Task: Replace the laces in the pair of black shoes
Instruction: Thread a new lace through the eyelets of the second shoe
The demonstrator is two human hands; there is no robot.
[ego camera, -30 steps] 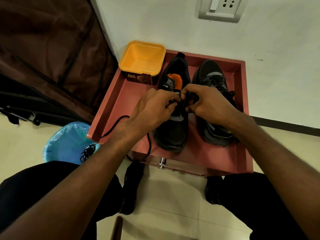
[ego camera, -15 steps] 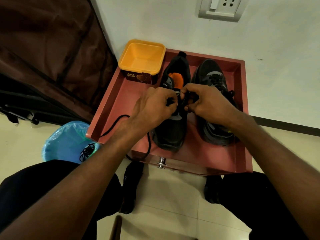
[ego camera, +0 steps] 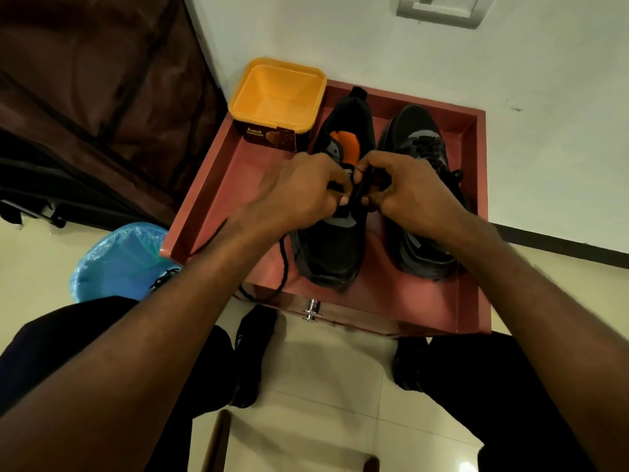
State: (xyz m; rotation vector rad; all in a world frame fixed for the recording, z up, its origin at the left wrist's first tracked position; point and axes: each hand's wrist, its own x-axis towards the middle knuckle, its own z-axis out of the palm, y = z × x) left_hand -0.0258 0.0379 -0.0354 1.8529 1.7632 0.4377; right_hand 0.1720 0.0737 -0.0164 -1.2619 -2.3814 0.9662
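Observation:
Two black shoes stand side by side in a reddish open drawer (ego camera: pixel 211 185). The left shoe (ego camera: pixel 335 250) has an orange lining and a grey panel; its toe points toward me. The right shoe (ego camera: pixel 422 141) is laced. My left hand (ego camera: pixel 296 195) and my right hand (ego camera: pixel 412 192) meet over the left shoe's eyelets, both pinching a black lace (ego camera: pixel 359 190) between fingertips. The lace's loose end (ego camera: pixel 284 264) trails left under my left wrist and hangs over the drawer's front edge.
An empty yellow tub (ego camera: pixel 277 93) sits at the drawer's back left corner. A bin with a blue liner (ego camera: pixel 115 260) stands on the floor at left, black laces on its rim. A dark curtain hangs at left, white wall behind. My knees flank the drawer knob (ego camera: pixel 311 310).
Both hands stay on the left shoe's lace; my fingers have shifted slightly, working the lace at the eyelets. The view has tilted down a little.

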